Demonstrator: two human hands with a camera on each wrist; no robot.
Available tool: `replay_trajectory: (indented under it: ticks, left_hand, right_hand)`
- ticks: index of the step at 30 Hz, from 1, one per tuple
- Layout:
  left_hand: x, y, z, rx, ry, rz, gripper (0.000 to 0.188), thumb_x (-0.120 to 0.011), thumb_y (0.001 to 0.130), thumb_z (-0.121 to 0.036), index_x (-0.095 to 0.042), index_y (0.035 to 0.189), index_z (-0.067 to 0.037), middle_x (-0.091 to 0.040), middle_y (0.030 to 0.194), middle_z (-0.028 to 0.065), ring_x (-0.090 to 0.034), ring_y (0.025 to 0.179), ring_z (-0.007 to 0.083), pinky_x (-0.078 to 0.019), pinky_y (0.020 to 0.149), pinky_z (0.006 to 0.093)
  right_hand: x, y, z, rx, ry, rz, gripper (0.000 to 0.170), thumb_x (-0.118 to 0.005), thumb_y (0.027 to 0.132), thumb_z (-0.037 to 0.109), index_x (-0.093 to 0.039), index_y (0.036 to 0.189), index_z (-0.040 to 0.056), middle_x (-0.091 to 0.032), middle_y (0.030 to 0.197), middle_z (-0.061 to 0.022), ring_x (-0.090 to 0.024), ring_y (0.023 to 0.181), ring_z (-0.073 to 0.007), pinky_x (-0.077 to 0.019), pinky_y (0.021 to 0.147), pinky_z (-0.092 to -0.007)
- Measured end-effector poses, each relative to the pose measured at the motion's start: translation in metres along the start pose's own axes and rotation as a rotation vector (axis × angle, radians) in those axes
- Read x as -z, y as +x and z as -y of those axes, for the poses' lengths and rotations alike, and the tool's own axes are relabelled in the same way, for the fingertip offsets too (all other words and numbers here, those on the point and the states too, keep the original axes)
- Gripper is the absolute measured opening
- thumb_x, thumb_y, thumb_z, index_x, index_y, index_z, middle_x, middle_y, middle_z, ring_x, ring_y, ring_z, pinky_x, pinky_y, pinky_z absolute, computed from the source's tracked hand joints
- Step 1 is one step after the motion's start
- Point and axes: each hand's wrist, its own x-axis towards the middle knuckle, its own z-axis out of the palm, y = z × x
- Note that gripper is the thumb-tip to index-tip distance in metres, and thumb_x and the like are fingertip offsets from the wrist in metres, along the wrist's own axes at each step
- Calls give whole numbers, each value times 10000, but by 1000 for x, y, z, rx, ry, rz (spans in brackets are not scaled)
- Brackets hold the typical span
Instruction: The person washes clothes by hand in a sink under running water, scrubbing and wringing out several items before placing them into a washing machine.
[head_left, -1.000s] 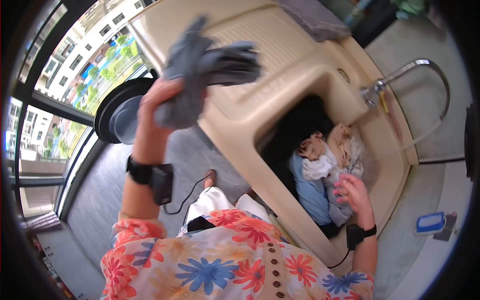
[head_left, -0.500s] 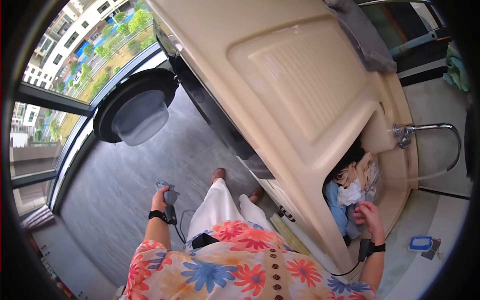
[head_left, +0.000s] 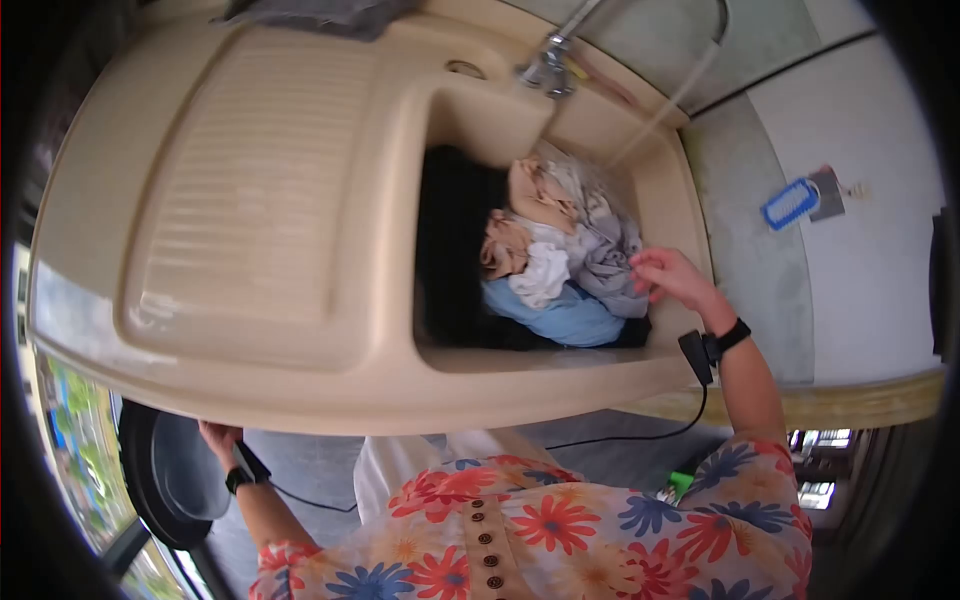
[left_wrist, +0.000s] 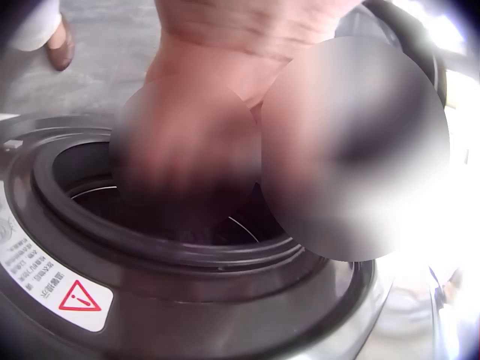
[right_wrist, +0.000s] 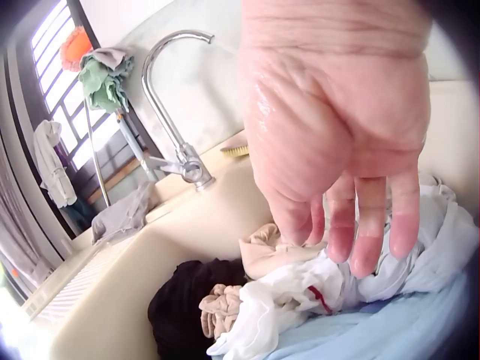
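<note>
In the left wrist view the left hand (left_wrist: 225, 97) is at the round dark opening of a washing machine (left_wrist: 225, 289), its fingers blurred; whether it holds cloth is not visible. The head view shows that hand (head_left: 218, 438) partly under the sink's edge, beside the round door (head_left: 165, 475). My right hand (head_left: 675, 277) hangs with relaxed fingers over the sink basin, by grey cloth (head_left: 605, 255). White cloth (head_left: 545, 275), a blue garment (head_left: 565, 315), beige pieces (head_left: 540, 192) and black cloth (head_left: 455, 240) lie heaped there. In the right wrist view the right hand (right_wrist: 341, 142) holds nothing.
A ribbed washboard (head_left: 255, 190) is left of the basin. The chrome faucet (head_left: 548, 68) stands behind it, with grey cloth (head_left: 325, 14) on the back edge. A blue brush (head_left: 790, 204) hangs on the right wall. A cable crosses below the sink.
My left hand, earlier raised with grey cloth and then lowered with it, is now at the machine opening, the cloth out of sight. The head view has turned toward the sink; the right hand stays over it.
</note>
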Motion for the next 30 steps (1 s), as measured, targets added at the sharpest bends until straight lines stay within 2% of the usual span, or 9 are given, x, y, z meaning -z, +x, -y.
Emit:
replay_trajectory:
  ticks: [1,5,10,14,19,21,24,27,30]
  left_hand:
    - [9,-9,-19,147,-5,233,335,-520,853,-294,-537,1107,-76,-609,1021,70,-587,913,217,-485,786,368]
    - [-98,-83,-51,-246,145,-352,376,-486,881,-285,-491,1207,-98,-516,1222,93,-541,1024,223,-456,821,352]
    - [-212,-142,-97,-531,581,-266,403,-408,917,-228,-393,1279,-50,-503,1156,109,-529,964,182,-453,788,258]
    - [-328,-168,-89,-589,768,-113,449,-431,913,-226,-341,1323,-67,-517,1025,31,-497,840,92,-407,719,213]
    - [-477,-190,-6,-722,857,23,407,-486,902,-169,-395,1272,-26,-553,982,43,-508,810,81,-406,692,202]
    - [-513,-188,14,-736,916,75,378,-483,904,-151,-418,1252,-16,-564,962,61,-511,792,85,-407,680,208]
    - [-577,-177,59,-552,1078,581,314,-474,902,-126,-471,1194,-9,-556,920,62,-508,753,100,-402,640,223]
    - [-644,-171,139,-377,1249,771,301,-479,864,-71,-494,1158,-7,-551,903,68,-506,722,118,-401,622,241]
    - [-688,-158,224,-255,1407,940,431,-566,784,-81,-462,1194,4,-553,941,80,-517,837,139,-420,702,255]
  right_hand:
    - [8,11,-10,36,-16,-13,284,-557,841,226,-537,1069,58,-601,892,-38,-591,752,-121,-463,541,-237]
    - [30,68,-38,135,-58,-98,380,-603,792,233,-523,1112,44,-603,921,-69,-588,763,-141,-470,561,-261]
    - [37,165,-67,297,-374,-340,688,-661,684,402,-447,1214,21,-524,1150,-231,-548,996,-328,-444,837,-360]
    - [23,214,-77,394,-329,-377,616,-662,646,374,-531,1116,-3,-558,1076,-254,-561,956,-365,-454,804,-386]
    - [57,196,-66,436,-1,-209,355,-638,609,241,-627,813,-49,-625,754,-188,-597,683,-267,-460,634,-352]
    - [79,177,-57,502,92,-161,325,-635,616,212,-626,817,-43,-615,735,-142,-576,664,-216,-448,607,-318]
    - [107,137,-36,679,325,-24,237,-624,657,154,-623,819,-18,-570,678,-20,-516,619,-85,-407,541,-221]
    - [131,112,-12,655,378,15,233,-595,675,120,-610,875,1,-603,769,-26,-547,682,-99,-442,640,-218]
    - [147,70,31,894,457,29,269,-591,714,120,-601,951,-8,-605,826,-20,-545,718,-83,-445,636,-218]
